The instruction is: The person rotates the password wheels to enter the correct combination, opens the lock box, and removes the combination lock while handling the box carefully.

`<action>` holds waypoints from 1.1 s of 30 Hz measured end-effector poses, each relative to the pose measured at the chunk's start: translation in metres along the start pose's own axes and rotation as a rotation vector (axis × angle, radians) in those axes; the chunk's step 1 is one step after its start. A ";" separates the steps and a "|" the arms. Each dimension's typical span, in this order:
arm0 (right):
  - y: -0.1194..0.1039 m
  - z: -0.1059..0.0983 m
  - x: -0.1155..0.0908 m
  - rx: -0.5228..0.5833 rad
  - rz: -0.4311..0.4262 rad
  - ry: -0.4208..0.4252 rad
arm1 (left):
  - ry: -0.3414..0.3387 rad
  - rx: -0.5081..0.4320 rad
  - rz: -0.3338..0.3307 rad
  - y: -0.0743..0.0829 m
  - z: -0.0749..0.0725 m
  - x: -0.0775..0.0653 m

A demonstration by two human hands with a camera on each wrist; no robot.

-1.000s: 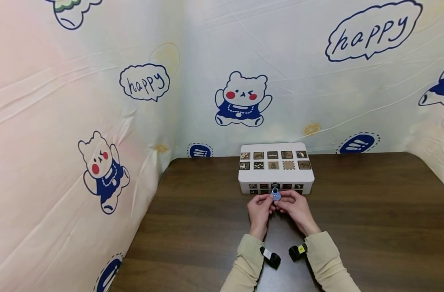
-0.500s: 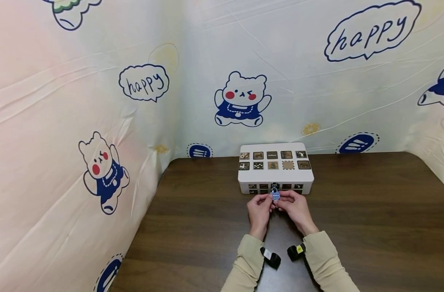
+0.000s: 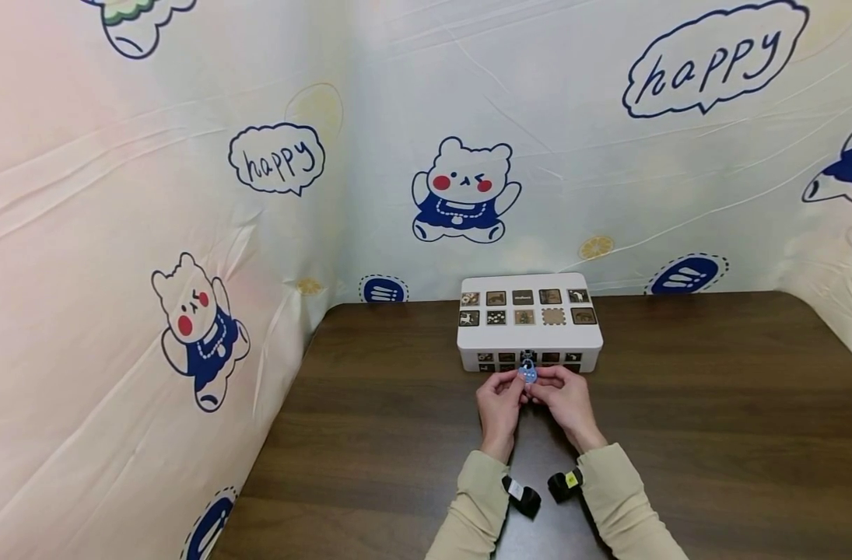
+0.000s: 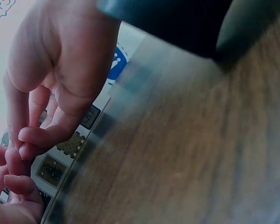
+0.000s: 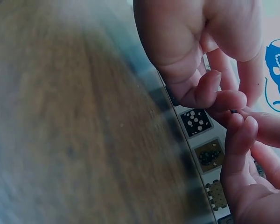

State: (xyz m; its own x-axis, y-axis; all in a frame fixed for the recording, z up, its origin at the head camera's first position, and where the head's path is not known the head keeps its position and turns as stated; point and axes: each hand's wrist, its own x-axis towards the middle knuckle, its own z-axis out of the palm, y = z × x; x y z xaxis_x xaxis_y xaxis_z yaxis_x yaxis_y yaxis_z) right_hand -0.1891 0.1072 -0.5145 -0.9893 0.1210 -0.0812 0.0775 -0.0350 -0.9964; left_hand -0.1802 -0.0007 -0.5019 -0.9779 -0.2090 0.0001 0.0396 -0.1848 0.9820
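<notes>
A small blue padlock (image 3: 528, 376) with a row of pale marks hangs at the front of a white box (image 3: 531, 337), just below its metal latch (image 3: 527, 355). Whether its shackle passes through the latch is too small to tell. From the left, my left hand (image 3: 499, 408) pinches the padlock with thumb and fingers. My right hand (image 3: 567, 403) pinches its other side, and the fingertips of both hands meet below it. In the wrist views, the left hand (image 4: 65, 74) and right hand (image 5: 191, 42) almost wholly hide the padlock.
The box stands at the back of a brown wooden table (image 3: 369, 435), its lid down and printed with square pictures. Behind it hangs a pale curtain (image 3: 383, 194) with bear drawings, which also runs along the left side. Black wrist cameras (image 3: 522, 498) sit between my forearms.
Both hands keep their hold on the padlock, which has shifted only slightly. The right wrist has edged a little to the left. The box has stayed put.
</notes>
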 end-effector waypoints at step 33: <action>-0.007 -0.015 -0.001 0.036 -0.004 -0.224 | 0.012 0.285 0.038 -0.019 -0.003 0.035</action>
State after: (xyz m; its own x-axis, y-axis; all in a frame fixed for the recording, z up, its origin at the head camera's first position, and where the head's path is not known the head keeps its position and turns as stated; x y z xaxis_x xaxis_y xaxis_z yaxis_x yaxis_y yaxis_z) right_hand -0.1871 0.1226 -0.5080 -0.9927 -0.1016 -0.0654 0.0727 -0.0709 -0.9948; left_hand -0.2147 -0.0078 -0.5208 -0.9743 -0.2220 0.0378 0.0157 0.1006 0.9948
